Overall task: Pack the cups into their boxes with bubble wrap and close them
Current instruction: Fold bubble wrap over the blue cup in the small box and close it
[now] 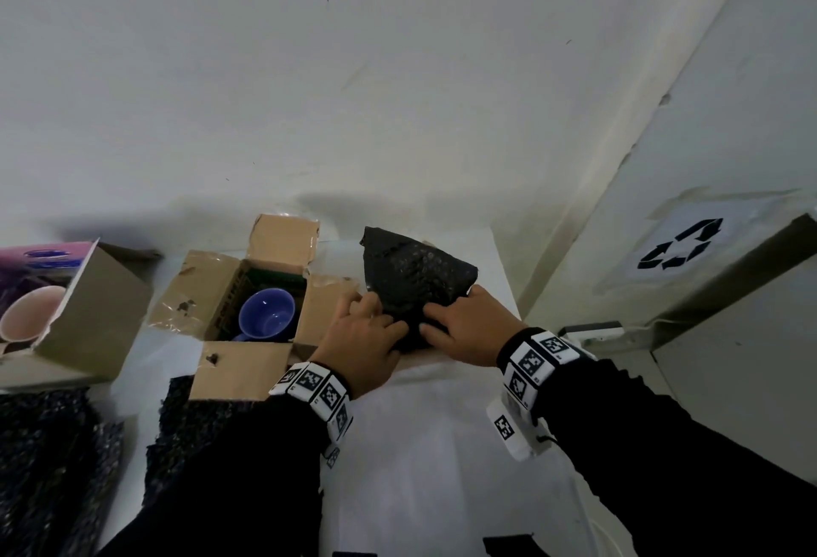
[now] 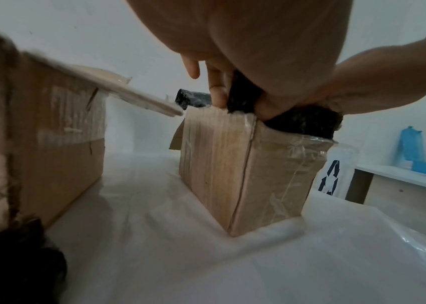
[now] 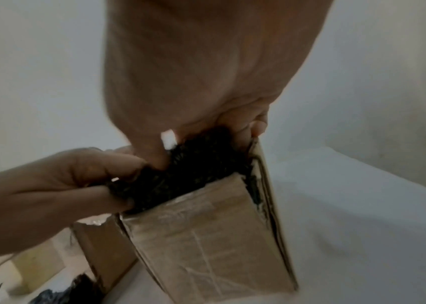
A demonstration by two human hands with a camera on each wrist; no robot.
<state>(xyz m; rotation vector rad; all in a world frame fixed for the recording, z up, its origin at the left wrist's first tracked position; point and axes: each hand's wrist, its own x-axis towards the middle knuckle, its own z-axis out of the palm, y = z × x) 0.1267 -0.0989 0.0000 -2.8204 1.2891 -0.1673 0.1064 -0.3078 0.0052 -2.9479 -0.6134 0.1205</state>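
Observation:
A sheet of black bubble wrap [image 1: 415, 278] sticks up out of a taped cardboard box [image 2: 245, 174] on the white-covered table. My left hand [image 1: 376, 313] and right hand [image 1: 442, 322] both grip the wrap's lower part at the box's open top, fingers curled into it. The wrist views show the wrap [image 3: 193, 170] bunched in the box [image 3: 206, 236] mouth; what lies under it is hidden. To the left an open cardboard box [image 1: 212, 291] holds a blue cup [image 1: 265, 313]. Further left, a pink cup [image 1: 31, 317] sits in a printed box [image 1: 97, 313].
More black bubble wrap [image 1: 44, 468] lies at the table's near left, another piece [image 1: 190, 424] by the open box. A grey bin with a recycling sign [image 1: 681, 249] stands at the right. A white wall is close behind the boxes.

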